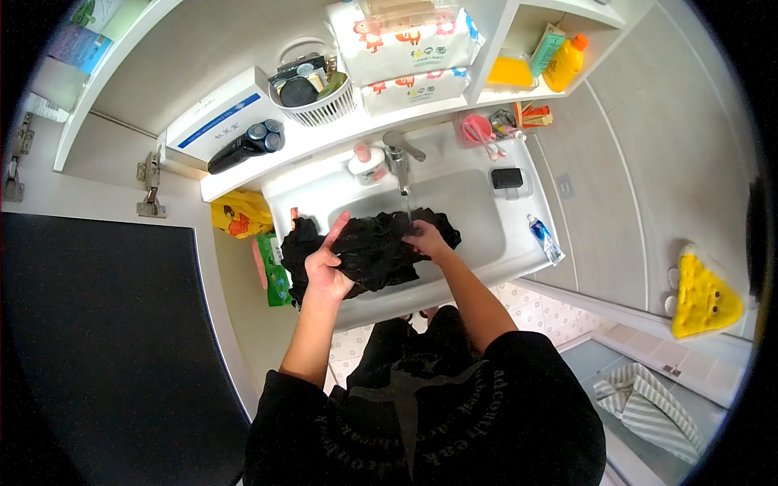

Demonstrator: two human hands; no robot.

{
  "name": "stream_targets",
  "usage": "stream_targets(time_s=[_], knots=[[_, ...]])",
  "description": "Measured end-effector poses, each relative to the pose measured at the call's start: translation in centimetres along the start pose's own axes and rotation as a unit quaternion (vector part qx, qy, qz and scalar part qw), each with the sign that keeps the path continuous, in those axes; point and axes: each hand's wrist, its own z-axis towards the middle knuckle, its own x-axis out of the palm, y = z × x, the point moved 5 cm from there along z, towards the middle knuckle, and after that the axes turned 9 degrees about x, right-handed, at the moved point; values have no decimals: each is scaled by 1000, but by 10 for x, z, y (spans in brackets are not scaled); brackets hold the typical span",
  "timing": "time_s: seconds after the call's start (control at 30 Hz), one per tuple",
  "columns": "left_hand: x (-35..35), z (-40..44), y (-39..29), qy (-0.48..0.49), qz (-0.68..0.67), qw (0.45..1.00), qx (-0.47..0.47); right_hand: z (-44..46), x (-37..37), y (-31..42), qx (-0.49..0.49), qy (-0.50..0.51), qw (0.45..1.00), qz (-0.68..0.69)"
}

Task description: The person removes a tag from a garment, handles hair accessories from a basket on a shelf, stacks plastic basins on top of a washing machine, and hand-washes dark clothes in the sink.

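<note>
A dark, crumpled black garment (373, 253) is bunched over the white sink (478, 219), its left part lying across the basin's edge. My left hand (326, 274) grips it from the left, one finger stretched up along the fabric and the others partly hidden by it. My right hand (427, 241) pinches the cloth at its right part, close under the metal faucet (397, 162). A thin stream of water seems to fall from the spout onto the fabric near my right fingers.
A soap bottle (367, 164) stands left of the faucet. On the right rim are a pink cup (476, 128), a black soap bar (507, 178) and a toothpaste tube (545, 240). Above, a shelf carries a shaver (247, 146), a white basket (324, 107) and wipes packs (413, 89). An open mirrored door (105, 324) stands left.
</note>
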Motion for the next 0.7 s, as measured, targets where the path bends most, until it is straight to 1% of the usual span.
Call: stream_targets(time_s=[0.03,0.07,0.1,0.13,0.17,0.2,0.23,0.27,0.33,0.37,0.47,0.5,0.6,0.63,0.7], knots=[[-4,1,-6,11,29,1000,-1,-5,-1,5,-5,-8,1000,-26],[-7,2,-13,22,58,998,-2,-8,-12,10,-97,-101,988,-71],[-10,3,-21,4,119,993,-3,-9,-25,8,-188,-193,956,-115],[1,2,-27,-35,208,978,-10,-26,-33,21,-275,-281,906,-157],[-1,2,-35,-72,272,959,-7,-39,-47,30,-289,-304,883,-210],[-5,3,-43,-108,336,936,-4,-49,-59,39,-283,-275,903,-172],[-20,6,-52,-128,400,907,31,-57,-71,44,-275,-247,919,-133],[-19,4,-60,-149,445,883,14,-66,-82,51,-268,-218,934,-95],[-17,4,-69,-186,456,870,23,-99,-100,81,-251,-221,934,-122],[-16,3,-74,-199,492,847,15,-114,-107,95,-243,-223,934,-136],[-25,6,-79,-195,568,799,20,-144,-124,123,-271,-228,925,-139],[-33,8,-83,-190,617,764,1,-161,-123,140,-265,-232,926,-137],[-33,10,-80,-167,693,702,-5,-197,-126,179,-317,-287,871,-242],[-27,10,-83,-167,735,657,-7,-205,-128,188,-355,-291,853,-250],[-24,11,-98,-168,808,564,16,-222,-132,203,-353,-294,858,-230]])
